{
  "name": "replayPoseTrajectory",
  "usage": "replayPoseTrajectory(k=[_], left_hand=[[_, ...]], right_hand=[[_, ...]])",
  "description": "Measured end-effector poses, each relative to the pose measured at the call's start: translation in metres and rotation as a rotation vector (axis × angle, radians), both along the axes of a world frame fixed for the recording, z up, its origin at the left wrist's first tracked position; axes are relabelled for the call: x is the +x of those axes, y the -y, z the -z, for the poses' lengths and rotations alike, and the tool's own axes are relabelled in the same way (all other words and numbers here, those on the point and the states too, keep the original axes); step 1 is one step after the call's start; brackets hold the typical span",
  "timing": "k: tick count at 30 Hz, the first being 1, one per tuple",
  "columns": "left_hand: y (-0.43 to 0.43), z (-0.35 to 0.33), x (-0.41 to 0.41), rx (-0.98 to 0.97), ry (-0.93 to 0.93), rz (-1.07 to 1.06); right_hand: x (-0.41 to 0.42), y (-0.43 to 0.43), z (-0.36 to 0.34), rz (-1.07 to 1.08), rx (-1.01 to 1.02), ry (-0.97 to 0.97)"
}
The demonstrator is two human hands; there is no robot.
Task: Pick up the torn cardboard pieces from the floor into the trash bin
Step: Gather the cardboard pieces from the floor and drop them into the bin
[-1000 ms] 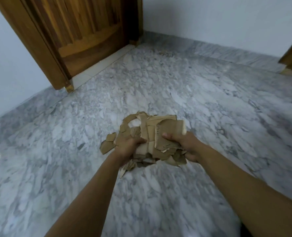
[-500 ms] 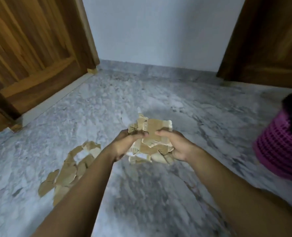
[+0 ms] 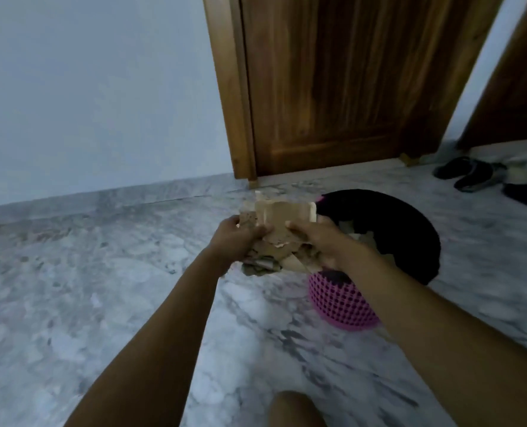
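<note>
Both hands clamp one cardboard bundle.
Left hand (image 3: pixel 236 240) and right hand (image 3: pixel 319 243) grip torn cardboard pieces (image 3: pixel 279 234); trash bin (image 3: pixel 342 303) sits just beyond the right hand.

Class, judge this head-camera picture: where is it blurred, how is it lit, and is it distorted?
Head view: dim, even light, no glare; motion blur smears the marble floor and sandals; the door frame leans, wide-angle distortion; the cardboard pieces look soft.
</note>
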State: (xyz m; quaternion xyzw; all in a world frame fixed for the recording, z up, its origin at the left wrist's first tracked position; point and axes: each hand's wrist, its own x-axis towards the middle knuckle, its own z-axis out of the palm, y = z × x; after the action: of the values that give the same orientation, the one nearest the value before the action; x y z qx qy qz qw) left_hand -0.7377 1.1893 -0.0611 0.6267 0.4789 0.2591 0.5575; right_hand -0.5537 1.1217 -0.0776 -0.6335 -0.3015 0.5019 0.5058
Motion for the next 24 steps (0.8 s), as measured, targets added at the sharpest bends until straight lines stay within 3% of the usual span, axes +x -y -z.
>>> replayPoseTrajectory(k=[4,8,11,14,20,24], left_hand=[[-0.018,0.012,0.11,-0.028,-0.026,0.08],[-0.024,0.026,0.184,0.059,-0.109,0.098],[-0.019,0.044,0.208,0.214,-0.317,0.231],[-0.017,0.061,0.208,0.355,-0.499,0.356],[-0.03,0.063,0.168,0.378,-0.364,0.208],[-0.037,0.047,0.119,0.325,-0.362,0.175]], right_hand=[[0.095,0.005,0.009,0.153,-0.066,0.033],[0.155,0.011,0.021,0.301,0.015,0.029],[0.183,0.016,0.046,0.239,-0.136,0.324],[0.194,0.028,0.059,0.118,-0.413,0.68],[0.189,0.03,0.061,0.076,-0.399,0.794],[0.145,0.01,0.038,0.052,-0.257,0.862]])
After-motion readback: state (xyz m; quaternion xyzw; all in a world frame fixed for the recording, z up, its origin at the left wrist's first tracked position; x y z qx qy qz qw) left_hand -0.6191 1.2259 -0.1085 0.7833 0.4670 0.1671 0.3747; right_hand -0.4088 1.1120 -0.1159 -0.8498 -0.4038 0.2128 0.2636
